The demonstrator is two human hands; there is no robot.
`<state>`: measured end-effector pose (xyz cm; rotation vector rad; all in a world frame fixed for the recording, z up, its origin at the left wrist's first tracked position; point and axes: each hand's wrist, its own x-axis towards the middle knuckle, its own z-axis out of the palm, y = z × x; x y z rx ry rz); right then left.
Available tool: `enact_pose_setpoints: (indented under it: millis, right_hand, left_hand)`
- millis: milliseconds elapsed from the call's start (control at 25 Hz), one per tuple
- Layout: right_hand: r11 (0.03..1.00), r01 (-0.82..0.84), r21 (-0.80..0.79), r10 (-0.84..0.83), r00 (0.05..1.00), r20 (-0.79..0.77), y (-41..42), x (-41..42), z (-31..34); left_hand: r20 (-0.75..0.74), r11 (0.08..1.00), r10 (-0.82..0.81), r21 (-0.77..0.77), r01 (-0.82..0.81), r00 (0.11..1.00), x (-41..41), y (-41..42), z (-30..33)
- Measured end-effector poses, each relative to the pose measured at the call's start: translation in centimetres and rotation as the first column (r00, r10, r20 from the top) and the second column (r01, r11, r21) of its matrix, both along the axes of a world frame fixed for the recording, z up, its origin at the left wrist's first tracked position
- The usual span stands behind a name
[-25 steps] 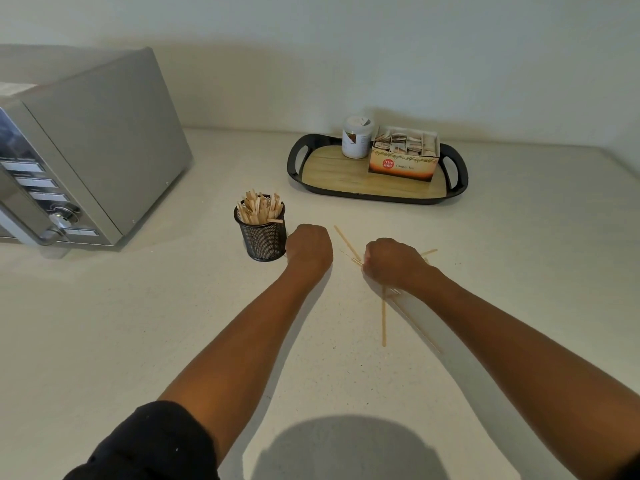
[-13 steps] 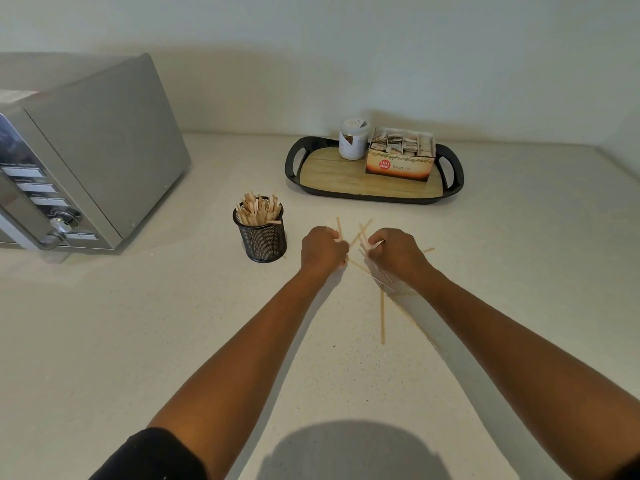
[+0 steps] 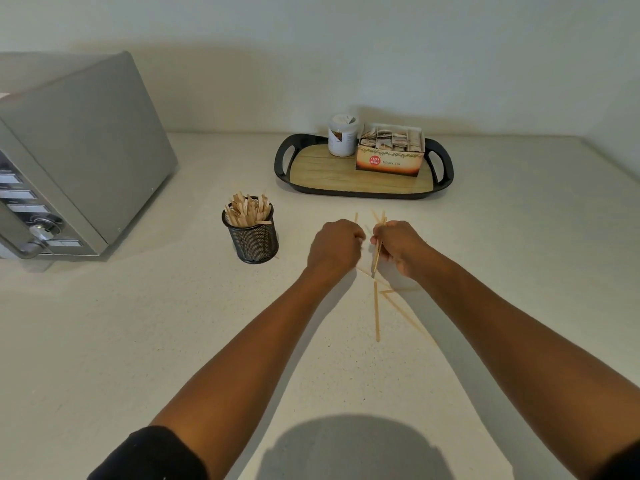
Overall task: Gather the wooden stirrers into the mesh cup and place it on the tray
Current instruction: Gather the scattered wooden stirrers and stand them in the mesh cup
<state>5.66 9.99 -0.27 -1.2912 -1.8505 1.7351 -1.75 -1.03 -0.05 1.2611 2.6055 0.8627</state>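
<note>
Head view, as we log it. Item one: our right hand (image 3: 398,247), fingers curled, gripping a few stirrers (image 3: 377,249) that stand steeply, their tips showing above the knuckles and their lower ends below the thumb. Item two: our left hand (image 3: 334,245), just beside the right, fingers curled in; we cannot tell whether it holds anything. Item three: loose stirrers (image 3: 376,315) lying flat on the counter (image 3: 173,341) just behind both hands, toward our body, one straight and others angled off under the right forearm; one more tip shows just beyond the left knuckles. Item four: the cup (image 3: 254,233), black mesh, upright, near the left hand on its outer side, packed with stirrers and apart from the hand. Item five: the tray (image 3: 440,174), black rim and wood-look base, beyond both hands and well apart from the cup. On it, a tea box (image 3: 389,157) and a white jar (image 3: 342,135), touching each other at the far edge. Item six: a microwave (image 3: 79,150), far off to the left of the left hand.
</note>
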Motion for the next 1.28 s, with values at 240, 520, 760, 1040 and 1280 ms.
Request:
enact_pose_setpoints:
  millis: [240, 520, 760, 1040, 1280]
  right_hand:
    - [0.778, -0.347, 0.523, 0.226, 0.933, 0.281, 4.5, 3.3, 1.4]
    - [0.463, -0.608, 0.645, 0.242, 0.786, 0.568, 6.7, 6.5, -1.3]
    - [0.273, -0.658, 0.702, 0.222, 0.753, 0.62, 6.5, 6.3, -1.7]
    - [0.046, -0.709, 0.704, 0.085, 0.705, 0.704, 5.3, 7.0, -2.2]
    - [0.143, -0.633, 0.761, 0.033, 0.771, 0.636, 5.0, 7.0, -1.2]
  left_hand:
    - [-0.298, 0.974, 0.08, -0.179, -0.138, 0.951, -2.7, 2.0, -0.7]
    - [-0.299, 0.94, 0.022, -0.319, -0.122, 0.954, -2.8, 4.2, -0.1]
    - [-0.273, 0.952, -0.145, -0.3, 0.059, 0.951, -3.2, 3.2, -1.1]
    - [-0.243, 0.948, -0.258, -0.25, 0.197, 0.935, -2.8, 1.0, -0.6]
    - [-0.283, 0.942, -0.303, -0.234, 0.241, 0.91, -2.4, -0.8, -1.3]
